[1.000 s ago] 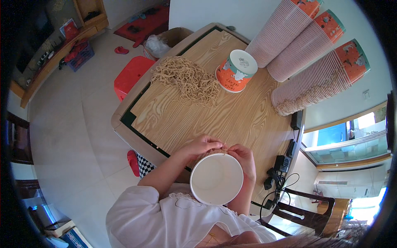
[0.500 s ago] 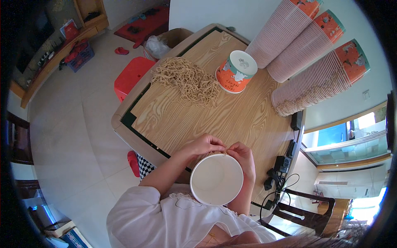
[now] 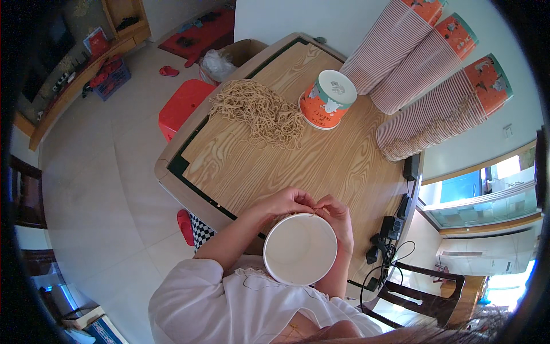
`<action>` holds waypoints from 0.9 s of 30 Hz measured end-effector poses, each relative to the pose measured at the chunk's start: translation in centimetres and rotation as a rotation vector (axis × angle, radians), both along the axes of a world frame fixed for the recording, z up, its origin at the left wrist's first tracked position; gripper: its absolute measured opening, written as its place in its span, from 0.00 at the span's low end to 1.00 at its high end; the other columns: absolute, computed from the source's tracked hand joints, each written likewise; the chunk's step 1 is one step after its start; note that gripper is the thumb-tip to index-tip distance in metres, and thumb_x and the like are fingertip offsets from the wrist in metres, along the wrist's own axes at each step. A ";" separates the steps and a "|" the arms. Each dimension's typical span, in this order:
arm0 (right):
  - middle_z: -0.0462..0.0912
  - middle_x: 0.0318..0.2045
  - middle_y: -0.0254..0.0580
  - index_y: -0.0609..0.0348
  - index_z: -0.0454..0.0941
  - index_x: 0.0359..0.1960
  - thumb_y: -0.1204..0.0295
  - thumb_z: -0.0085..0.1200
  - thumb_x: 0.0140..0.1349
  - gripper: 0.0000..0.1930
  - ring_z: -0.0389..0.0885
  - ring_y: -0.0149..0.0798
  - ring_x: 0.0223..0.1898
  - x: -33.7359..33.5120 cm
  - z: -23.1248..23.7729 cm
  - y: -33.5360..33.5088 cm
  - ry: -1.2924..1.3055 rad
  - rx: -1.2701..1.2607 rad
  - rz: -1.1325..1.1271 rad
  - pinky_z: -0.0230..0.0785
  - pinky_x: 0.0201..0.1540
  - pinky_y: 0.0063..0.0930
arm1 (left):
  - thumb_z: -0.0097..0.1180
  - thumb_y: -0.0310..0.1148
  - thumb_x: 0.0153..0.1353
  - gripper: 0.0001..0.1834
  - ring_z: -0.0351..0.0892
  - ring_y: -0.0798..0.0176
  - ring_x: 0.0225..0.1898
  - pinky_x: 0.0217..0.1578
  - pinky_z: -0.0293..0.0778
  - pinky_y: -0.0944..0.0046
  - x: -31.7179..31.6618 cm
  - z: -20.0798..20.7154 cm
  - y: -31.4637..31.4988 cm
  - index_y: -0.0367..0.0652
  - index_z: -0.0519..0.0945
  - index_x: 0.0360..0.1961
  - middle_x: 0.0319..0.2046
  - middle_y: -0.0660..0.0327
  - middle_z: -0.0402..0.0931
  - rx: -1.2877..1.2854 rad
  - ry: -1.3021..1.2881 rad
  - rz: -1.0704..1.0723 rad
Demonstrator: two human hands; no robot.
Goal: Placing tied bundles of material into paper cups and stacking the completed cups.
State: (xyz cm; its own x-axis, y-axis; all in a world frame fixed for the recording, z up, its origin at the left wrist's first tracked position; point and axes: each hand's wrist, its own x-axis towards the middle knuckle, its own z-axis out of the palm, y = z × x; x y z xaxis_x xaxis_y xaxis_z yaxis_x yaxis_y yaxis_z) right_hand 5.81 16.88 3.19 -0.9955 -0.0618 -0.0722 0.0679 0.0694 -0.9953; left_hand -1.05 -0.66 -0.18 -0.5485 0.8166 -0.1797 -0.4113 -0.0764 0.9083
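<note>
A white paper cup (image 3: 300,249) sits upright just below the fingers, its open mouth facing up, close in front of the person's chest at the near edge of the wooden table (image 3: 321,160). At its far rim both hands meet: the left hand (image 3: 285,202) curls over the rim from the left, fingers drawn together and pinching a thin tan string (image 3: 314,213) there, while the right hand (image 3: 337,215) wraps the rim from the right, its fingertips pressed against the same string. Beyond the fingers, well apart across the table, lies a heap of tan strings (image 3: 256,112). Just right of that heap stands an orange cup (image 3: 327,98) upside down. Farther right, three long stacks of cups (image 3: 424,74) lie on their sides against the wall.
</note>
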 end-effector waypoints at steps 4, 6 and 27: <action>0.76 0.27 0.34 0.62 0.76 0.27 0.85 0.55 0.50 0.05 0.74 0.29 0.35 -0.1 0.0 0.2 -0.017 -0.034 -0.037 0.66 0.40 0.21 | 0.59 0.30 0.53 0.08 0.75 0.71 0.32 0.33 0.71 0.72 0.0 -0.6 0.0 0.40 0.76 0.33 0.30 0.64 0.77 0.055 -0.035 0.043; 0.76 0.27 0.34 0.63 0.76 0.27 0.85 0.54 0.50 0.05 0.74 0.29 0.34 -0.1 -0.1 0.2 -0.016 -0.058 -0.040 0.66 0.39 0.21 | 0.58 0.30 0.53 0.07 0.75 0.71 0.31 0.31 0.71 0.72 0.0 -0.8 0.0 0.41 0.75 0.33 0.29 0.64 0.76 0.053 -0.082 0.063; 0.78 0.36 0.45 0.66 0.73 0.39 0.69 0.48 0.60 0.12 0.77 0.37 0.38 1.0 0.6 -0.1 -0.147 -0.361 0.007 0.69 0.43 0.28 | 0.54 0.32 0.55 0.05 0.67 0.76 0.26 0.26 0.62 0.74 -0.1 -0.6 -0.5 0.45 0.73 0.31 0.25 0.70 0.72 0.112 -0.108 0.223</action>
State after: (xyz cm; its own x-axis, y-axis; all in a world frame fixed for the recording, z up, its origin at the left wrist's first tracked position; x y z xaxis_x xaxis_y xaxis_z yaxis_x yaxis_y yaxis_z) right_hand 6.76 16.73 3.83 -0.9756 -0.1164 -0.1862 0.2122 -0.2827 -0.9354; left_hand -1.19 -1.18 -0.79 -0.6995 0.6960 -0.1622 -0.4671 -0.2734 0.8409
